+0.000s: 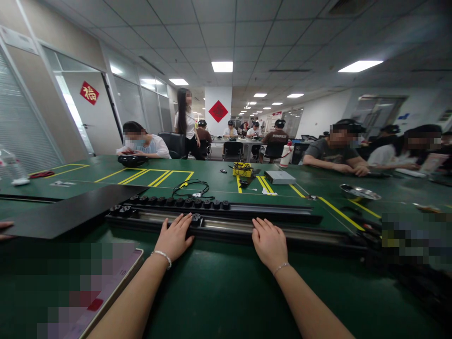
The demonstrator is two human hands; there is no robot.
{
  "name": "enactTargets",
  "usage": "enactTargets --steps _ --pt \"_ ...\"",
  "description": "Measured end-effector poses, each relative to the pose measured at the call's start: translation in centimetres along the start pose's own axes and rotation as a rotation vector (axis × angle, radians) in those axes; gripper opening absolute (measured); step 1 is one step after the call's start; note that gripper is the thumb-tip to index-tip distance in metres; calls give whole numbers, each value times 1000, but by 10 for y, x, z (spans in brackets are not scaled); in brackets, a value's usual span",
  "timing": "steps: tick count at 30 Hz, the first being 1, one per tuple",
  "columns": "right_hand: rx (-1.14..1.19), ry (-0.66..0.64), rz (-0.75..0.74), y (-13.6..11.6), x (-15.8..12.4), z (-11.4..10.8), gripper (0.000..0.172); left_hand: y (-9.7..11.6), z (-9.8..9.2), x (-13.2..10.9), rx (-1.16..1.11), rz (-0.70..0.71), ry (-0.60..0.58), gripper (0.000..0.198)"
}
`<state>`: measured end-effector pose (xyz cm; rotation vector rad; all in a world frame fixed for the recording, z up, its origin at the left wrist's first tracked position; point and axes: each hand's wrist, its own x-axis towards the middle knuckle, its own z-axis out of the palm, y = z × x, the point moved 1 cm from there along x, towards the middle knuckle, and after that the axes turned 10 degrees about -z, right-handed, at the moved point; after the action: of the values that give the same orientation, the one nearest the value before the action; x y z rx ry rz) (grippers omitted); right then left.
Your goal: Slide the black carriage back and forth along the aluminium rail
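Long black rail (229,228) — straight, silvery inside, fingers (260,225) against it

The big table (219,292) is green with yellow lines (339,212). Two long black rails (226,227) lie side by side across it. A white bottle (285,156) stands at the far edge, near a flat gray box (280,178) and a yellow box (242,170).

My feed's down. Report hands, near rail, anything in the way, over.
Left hand and right hand on near rail. Small black part by left hand. Close: far rail behind, dark panel left.
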<state>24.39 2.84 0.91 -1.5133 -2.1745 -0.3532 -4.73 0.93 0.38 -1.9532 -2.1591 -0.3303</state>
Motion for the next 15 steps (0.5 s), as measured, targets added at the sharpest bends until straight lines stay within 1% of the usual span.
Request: enactTargets --steps 6,15 --pt "9 -1 2 1 0 2 41 2 -2 -1 -11 -10 -15 57" --pt "14 -12 6 0 0 0 42 5 -4 -2 -11 -13 2 54"
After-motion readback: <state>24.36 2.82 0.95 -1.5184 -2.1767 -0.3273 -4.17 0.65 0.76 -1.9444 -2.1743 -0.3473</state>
